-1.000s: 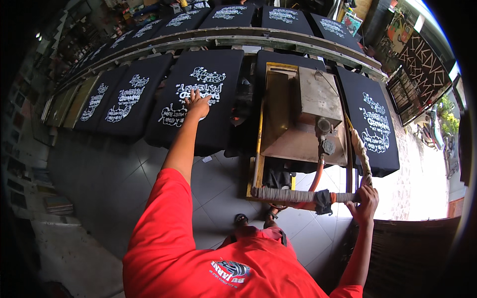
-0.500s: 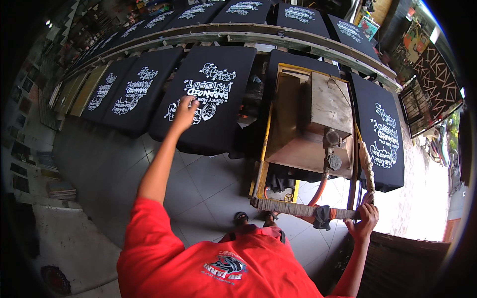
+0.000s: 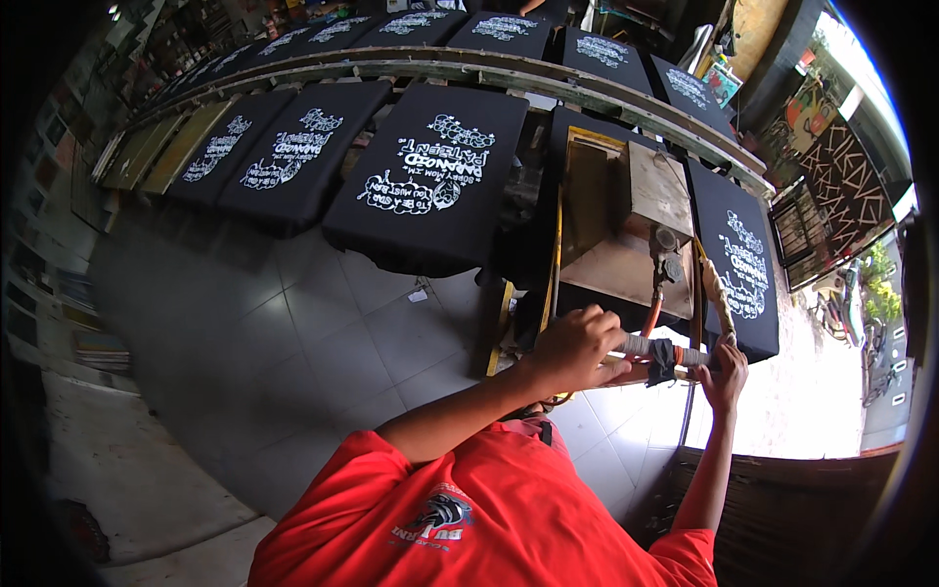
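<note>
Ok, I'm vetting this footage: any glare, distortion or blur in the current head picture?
Head view: daylight burns the ground at right to white; head view: fisheye bows the long rail, corners go black; head view: the central white print looks crisp.

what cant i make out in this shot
Head view:
Middle of the black cloth panel under the boxy tan metal hood: hidden by it.
Left end of the grey wrapped bar: hidden behind the left hand and forearm.
Head of the co-worker: cut off by the top edge.
White lettering on the far black cloth panels: too small.
</note>
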Demonstrator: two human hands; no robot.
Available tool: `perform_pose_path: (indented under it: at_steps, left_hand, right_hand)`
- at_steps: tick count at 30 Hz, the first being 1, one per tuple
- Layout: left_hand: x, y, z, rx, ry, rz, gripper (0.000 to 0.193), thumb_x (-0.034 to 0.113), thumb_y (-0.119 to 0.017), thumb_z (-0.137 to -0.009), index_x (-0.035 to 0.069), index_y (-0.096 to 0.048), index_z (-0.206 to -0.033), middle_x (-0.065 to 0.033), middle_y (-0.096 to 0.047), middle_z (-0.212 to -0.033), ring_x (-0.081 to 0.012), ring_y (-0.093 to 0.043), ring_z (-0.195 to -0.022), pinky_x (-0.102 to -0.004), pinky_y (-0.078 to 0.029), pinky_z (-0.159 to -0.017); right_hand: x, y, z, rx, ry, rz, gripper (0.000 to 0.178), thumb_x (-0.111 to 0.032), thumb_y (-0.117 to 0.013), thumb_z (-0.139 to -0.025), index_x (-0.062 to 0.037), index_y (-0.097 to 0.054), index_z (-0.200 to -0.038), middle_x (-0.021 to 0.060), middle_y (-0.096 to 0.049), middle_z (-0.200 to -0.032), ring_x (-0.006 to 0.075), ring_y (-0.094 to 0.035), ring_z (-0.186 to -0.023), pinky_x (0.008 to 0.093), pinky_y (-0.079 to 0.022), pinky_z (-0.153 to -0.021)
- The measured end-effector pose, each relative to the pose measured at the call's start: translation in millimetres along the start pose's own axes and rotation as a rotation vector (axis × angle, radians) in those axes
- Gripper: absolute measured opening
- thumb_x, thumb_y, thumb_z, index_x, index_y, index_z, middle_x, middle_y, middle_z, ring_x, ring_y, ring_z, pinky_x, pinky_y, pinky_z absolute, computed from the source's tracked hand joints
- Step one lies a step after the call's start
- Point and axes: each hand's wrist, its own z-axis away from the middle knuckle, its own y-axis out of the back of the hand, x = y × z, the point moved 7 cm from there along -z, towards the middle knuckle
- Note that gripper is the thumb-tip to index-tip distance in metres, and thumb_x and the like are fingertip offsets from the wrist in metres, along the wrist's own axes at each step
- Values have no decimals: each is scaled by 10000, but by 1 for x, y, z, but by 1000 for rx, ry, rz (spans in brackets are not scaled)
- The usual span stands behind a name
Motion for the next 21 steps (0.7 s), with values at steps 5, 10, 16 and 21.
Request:
perform_pose_path:
  at_steps: [5, 10, 16, 21]
  left_hand:
    - [-6, -7, -7, 66, 77, -267, 552, 572, -718, -799, 51, -584, -922, -112, -647, -802, -283, -679, -802, -389, -542, -723]
    - [-6, -13, -10, -22, 118, -367, 485, 552, -753, -766, 91, -610, -816, -97, -670, -690, -282, -705, -703, -387, -536, -620]
    - [-6, -11, -5, 5, 75, -426, 530, 616, -711, -761, 100, -596, -797, -60, -667, -698, -255, -701, -690, -381, -533, -598]
    - [0, -8, -8, 6, 70, -444, 539, 629, -709, -761, 106, -582, -781, -69, -662, -688, -257, -694, -666, -376, -532, -576]
  right_hand:
    - [-10, 8, -3, -92, -44, 1, 515, -503, -727, -724, -32, -518, -739, 132, -541, -723, 361, -572, -744, 459, -419, -742]
    - [-26, 20, -2, -151, -113, 9, 388, -323, -807, -649, -64, -528, -723, 93, -567, -710, 326, -596, -756, 441, -423, -738]
    - [-38, 30, -1, -154, -142, 2, 394, -359, -839, -659, -67, -597, -765, 91, -623, -759, 318, -623, -792, 432, -454, -797]
    - [-37, 35, -3, -142, -151, 0, 416, -413, -840, -661, -76, -616, -757, 76, -618, -734, 297, -634, -779, 433, -459, -787]
